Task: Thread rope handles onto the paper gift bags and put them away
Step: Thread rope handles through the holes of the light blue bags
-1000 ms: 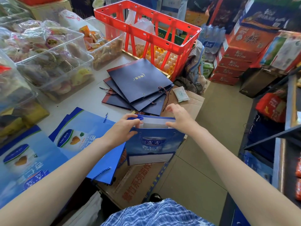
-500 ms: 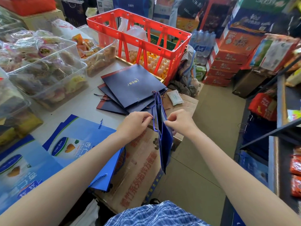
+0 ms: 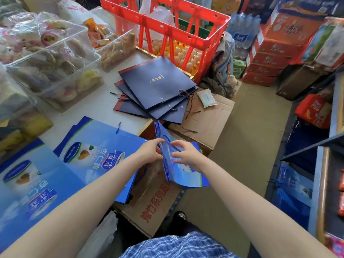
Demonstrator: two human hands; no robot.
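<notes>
Head view, near: both hands on folded blue bag [image 3: 183,175], off desk [image 3: 96,108] edge over cardboard box [image 3: 154,202]. Left hand [image 3: 151,150] grip pinching top edge, right hand [image 3: 188,155] curled on face. Suggest: steady panel, line rope with hole. Farther: navy bags [image 3: 158,88], red crate [image 3: 167,25].

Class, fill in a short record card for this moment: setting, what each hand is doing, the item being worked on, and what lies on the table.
Setting: shop stockroom, white table
Left hand: pinches the bag's left edge
Right hand: grip on the bag's right side
Item: light blue bag, folded nearly flat, held above a cardboard box
Table: navy bags fanned out; flat blue bags
Behind: red crate
</notes>
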